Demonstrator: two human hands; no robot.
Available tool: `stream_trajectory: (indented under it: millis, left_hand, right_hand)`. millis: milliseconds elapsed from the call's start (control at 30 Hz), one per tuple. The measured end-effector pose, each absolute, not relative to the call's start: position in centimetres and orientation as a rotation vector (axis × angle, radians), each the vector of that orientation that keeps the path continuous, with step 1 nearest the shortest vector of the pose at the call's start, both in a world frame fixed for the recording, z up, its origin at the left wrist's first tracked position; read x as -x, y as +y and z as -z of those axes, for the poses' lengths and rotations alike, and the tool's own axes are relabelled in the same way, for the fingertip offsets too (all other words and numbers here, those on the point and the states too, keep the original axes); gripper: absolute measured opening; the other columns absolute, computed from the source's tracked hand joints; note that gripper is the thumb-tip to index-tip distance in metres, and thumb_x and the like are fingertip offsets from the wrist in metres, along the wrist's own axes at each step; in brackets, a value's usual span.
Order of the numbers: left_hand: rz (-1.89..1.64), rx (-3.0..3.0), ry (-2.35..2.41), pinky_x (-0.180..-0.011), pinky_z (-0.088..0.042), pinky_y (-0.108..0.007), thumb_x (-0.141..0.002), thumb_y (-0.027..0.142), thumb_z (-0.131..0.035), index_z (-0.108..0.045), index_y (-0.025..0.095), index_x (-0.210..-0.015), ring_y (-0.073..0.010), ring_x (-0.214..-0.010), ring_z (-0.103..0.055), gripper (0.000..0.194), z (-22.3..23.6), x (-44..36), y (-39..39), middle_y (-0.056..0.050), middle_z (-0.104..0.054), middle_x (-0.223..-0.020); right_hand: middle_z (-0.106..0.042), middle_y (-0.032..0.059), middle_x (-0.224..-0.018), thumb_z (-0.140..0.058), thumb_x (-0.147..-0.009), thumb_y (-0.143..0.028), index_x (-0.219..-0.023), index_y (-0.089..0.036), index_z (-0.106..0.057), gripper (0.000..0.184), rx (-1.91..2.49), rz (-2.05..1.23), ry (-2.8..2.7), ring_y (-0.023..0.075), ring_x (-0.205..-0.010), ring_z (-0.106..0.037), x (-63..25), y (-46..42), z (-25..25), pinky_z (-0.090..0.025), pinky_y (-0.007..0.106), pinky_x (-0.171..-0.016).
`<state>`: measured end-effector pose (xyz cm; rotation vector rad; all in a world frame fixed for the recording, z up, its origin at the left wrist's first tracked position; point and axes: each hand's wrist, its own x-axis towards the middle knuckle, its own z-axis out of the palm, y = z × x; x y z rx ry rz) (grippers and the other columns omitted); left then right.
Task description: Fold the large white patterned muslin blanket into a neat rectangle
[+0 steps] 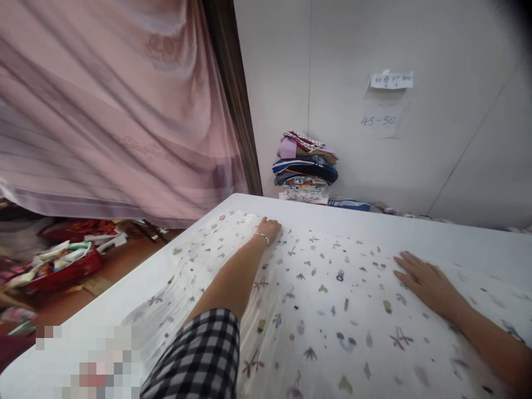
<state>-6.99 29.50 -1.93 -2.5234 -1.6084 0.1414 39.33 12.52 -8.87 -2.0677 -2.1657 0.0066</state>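
Note:
A thin white cloth (332, 310) printed with small leaves, sprigs and rainbows is spread over the white table, with wrinkles along its left part. My left hand (270, 228), a bracelet on its wrist, reaches to the far edge of this cloth. Its fingers are curled closed on the fabric there. Farther right, my right hand (428, 280) lies flat on the cloth near its far edge, palm down and fingers spread. The cloth's near side runs out of view.
The white table (415, 226) borders a pale wall carrying paper notes (378, 120). Behind it rises a stack of folded fabrics (306, 169). A pink curtain (124, 100) hangs at the left, above a red basket (78, 269) of items on the floor. The lower left corner is pixelated.

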Motion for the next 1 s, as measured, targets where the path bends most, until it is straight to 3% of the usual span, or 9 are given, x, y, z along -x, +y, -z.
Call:
stream_trajectory:
  millis: [333,500,667,833,1000]
  left_hand:
    - [-0.095,2.377,-1.806,-0.099,-0.025,-0.041,-0.084,0.015,-0.041,-0.059,0.018,-0.101,-0.0199,-0.094,-0.059,0.025,1.7,6.9,30.8,-0.01,-0.067,-0.094]
    - [-0.092,2.366,-1.814,-0.103,-0.017,-0.049,-0.085,0.018,-0.041,-0.06,0.02,-0.103,-0.0229,-0.103,-0.054,0.026,1.7,7.1,31.3,-0.01,-0.064,-0.105]
    - [-0.044,2.39,-1.739,-0.106,-0.014,-0.047,-0.088,0.026,-0.041,-0.063,0.019,-0.101,-0.0241,-0.114,-0.045,0.026,1.6,7.8,31.7,-0.01,-0.058,-0.114]
    - [-0.028,2.377,-1.793,-0.106,-0.013,-0.052,-0.087,0.025,-0.044,-0.064,0.018,-0.099,-0.0248,-0.109,-0.048,0.024,1.8,7.6,31.6,-0.011,-0.062,-0.107]
    - [0.067,2.37,-1.861,-0.108,-0.014,-0.049,-0.087,0.032,-0.046,-0.062,0.024,-0.103,-0.0223,-0.114,-0.045,0.024,1.7,7.9,31.1,-0.006,-0.061,-0.113]
  right_hand:
    - [-0.026,-0.0008,-0.147,-0.021,-0.085,-0.06,-0.135,-0.027,-0.042,0.063,2.086,-0.003,-2.175,0.0229,-0.135,-0.021,-39.5,12.4,8.9,-0.02,0.045,-0.11]
    - [-0.026,0.0005,-0.147,-0.022,-0.084,-0.064,-0.135,-0.026,-0.042,0.066,2.066,-0.053,-2.181,0.0246,-0.135,-0.022,-39.2,12.3,8.4,-0.022,0.047,-0.109]
    - [-0.03,0.0003,-0.146,-0.023,-0.084,-0.065,-0.134,-0.029,-0.043,0.065,2.049,-0.064,-2.154,0.0272,-0.134,-0.024,-39.2,12.1,8.1,-0.025,0.048,-0.108]
    - [-0.033,0.0016,-0.145,-0.027,-0.083,-0.065,-0.131,-0.029,-0.046,0.064,2.021,-0.042,-2.15,0.0289,-0.133,-0.027,-39.8,12.4,9.0,-0.025,0.05,-0.107]
    - [-0.034,0.0031,-0.144,-0.03,-0.082,-0.064,-0.131,-0.028,-0.048,0.063,1.997,-0.033,-2.158,0.0295,-0.132,-0.028,-40.1,12.7,9.3,-0.026,0.049,-0.107]
